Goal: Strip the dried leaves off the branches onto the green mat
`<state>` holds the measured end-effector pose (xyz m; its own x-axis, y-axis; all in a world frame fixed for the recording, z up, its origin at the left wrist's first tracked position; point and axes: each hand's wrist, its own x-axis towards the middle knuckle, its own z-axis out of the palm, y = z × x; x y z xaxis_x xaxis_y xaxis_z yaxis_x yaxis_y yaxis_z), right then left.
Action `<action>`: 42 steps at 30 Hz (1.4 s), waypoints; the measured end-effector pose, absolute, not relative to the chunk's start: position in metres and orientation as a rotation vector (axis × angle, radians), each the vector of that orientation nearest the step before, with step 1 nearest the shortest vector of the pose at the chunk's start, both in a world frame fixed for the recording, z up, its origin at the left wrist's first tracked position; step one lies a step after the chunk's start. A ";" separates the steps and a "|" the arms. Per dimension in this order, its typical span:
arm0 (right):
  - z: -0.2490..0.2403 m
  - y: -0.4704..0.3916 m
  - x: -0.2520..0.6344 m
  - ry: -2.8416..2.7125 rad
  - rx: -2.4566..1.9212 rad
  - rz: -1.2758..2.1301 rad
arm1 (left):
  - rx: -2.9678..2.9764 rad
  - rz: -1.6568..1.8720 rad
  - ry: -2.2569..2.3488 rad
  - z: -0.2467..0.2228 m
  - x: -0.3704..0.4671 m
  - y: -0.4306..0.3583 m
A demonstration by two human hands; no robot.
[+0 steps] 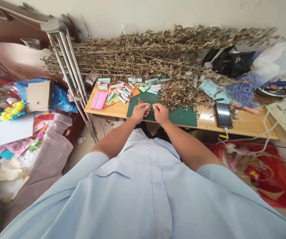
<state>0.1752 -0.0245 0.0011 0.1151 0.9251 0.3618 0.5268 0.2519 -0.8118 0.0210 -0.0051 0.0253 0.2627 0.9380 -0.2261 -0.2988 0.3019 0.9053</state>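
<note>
Over the dark green mat [187, 120] my left hand [140, 112] and my right hand [161, 113] face each other, a small gap between them. Both have their fingers pinched together; what they hold, if anything, is too small to make out. A small clump of dried leaf [140, 100] lies just beyond my left hand. A heap of crumbled dried leaves [177, 94] covers the mat's right part. Behind and left of my hands lie several pale blue and pink paper rolls [121, 92], beside a stack of pink paper [99, 100].
Long dried leafy stalks [133, 56] span the back. A metal crutch [69, 63] leans at the left. On the right are a phone [223, 115] with a cable, blue paper [215, 90] and purple yarn [244, 88]. The wooden table's front edge [113, 111] is near my wrists.
</note>
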 end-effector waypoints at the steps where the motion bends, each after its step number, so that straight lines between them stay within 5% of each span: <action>1: 0.001 -0.024 0.175 -1.554 -1.413 0.483 | 0.881 0.997 0.919 0.022 0.022 -0.004; 16: 0.002 -0.022 0.171 -1.728 -1.415 0.295 | 0.927 1.091 0.845 0.008 0.029 0.000; 42: 0.003 -0.032 0.177 -1.490 -1.464 0.587 | 0.642 1.022 0.722 0.031 0.007 -0.013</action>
